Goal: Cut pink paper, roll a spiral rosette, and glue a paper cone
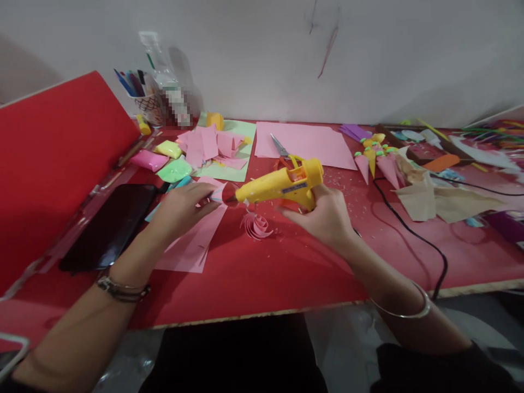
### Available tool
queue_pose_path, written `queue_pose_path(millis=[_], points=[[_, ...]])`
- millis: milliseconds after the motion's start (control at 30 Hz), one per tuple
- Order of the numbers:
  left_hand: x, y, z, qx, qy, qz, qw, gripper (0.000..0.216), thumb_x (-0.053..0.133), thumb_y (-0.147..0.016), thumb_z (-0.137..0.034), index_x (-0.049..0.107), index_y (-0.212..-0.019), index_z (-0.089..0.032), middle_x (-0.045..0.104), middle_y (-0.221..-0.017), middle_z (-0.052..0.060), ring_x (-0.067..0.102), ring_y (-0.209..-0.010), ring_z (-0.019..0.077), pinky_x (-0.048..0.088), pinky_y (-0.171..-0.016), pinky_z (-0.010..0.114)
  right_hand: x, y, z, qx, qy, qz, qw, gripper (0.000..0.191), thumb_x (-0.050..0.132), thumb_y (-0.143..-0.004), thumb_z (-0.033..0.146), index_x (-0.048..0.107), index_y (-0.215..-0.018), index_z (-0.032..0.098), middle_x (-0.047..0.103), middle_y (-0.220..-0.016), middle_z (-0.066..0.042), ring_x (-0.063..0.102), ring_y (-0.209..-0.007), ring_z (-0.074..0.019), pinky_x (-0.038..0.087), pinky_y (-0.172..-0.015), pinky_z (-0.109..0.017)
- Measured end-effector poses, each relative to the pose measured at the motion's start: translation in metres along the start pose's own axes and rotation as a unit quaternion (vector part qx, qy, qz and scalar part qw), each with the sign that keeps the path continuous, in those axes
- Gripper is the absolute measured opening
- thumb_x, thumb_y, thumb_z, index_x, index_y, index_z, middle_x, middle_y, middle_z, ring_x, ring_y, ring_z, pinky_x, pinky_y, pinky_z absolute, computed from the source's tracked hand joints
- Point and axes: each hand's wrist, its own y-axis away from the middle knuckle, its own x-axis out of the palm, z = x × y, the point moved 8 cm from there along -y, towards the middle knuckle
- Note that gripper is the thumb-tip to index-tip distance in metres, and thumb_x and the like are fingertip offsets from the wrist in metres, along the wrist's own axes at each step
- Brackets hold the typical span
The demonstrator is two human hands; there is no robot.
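Observation:
My right hand (329, 215) is closed round the handle of a yellow hot glue gun (270, 185), whose dark nozzle points left. Between the thumb and fingers of my left hand (186, 204) is a small pink paper cone (220, 193). The nozzle sits at the cone's open end; whether they touch I cannot tell. Below the gun, a curled pink paper spiral (257, 226) lies on the red tabletop. Pink paper sheets (192, 251) lie under and beside my left hand. Scissors (280, 146) rest behind the gun, their handles partly hidden by it.
A black phone (110, 226) lies at left, near a cup of pens (148, 106) and a glass bottle (164, 68). Pink strips (210, 144) cover a green sheet. Finished-looking cones (379, 161) are at right, by a black cord (409, 229) reaching the table's front edge.

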Motion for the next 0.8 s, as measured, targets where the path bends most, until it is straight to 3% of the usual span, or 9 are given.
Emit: queue_pose_path(millis=[167,367,800], points=[[-0.0013,0.0012,-0.0013,0.014,0.014,-0.013,1.0,0.017,0.044,-0.079,-0.023,0.059,-0.085,-0.016,0.063,-0.074,0.004,0.051,-0.06,0.0111,0.039,-0.055,0.021,0.0022,0.0035,0.0065,-0.032,0.007,0.004,0.999,0.039,0.055,-0.065,0.039,0.056,-0.098,0.017,0.048,-0.05,0.004,0.038,-0.041,-0.0075,0.03,-0.042,-0.021],[-0.0056,0.0019,-0.0047,0.062,0.022,-0.07,0.995,0.017,0.045,-0.079,-0.023,0.059,-0.084,-0.015,0.061,-0.068,0.002,0.05,-0.055,0.0088,0.038,-0.052,0.017,0.0035,0.0009,0.0069,-0.038,0.026,0.023,0.999,0.035,0.053,-0.064,0.034,0.057,-0.093,0.015,0.048,-0.05,0.004,0.037,-0.04,-0.0073,0.03,-0.042,-0.021],[-0.0032,0.0022,0.0023,0.016,-0.018,-0.049,0.999,0.018,0.047,-0.076,-0.019,0.06,-0.083,-0.009,0.062,-0.074,0.007,0.05,-0.058,0.0116,0.037,-0.055,0.021,0.0069,-0.0026,-0.0007,-0.033,0.107,0.053,0.992,0.038,0.044,-0.064,0.025,0.054,-0.099,0.015,0.049,-0.052,0.002,0.039,-0.042,-0.0102,0.026,-0.042,-0.021]])
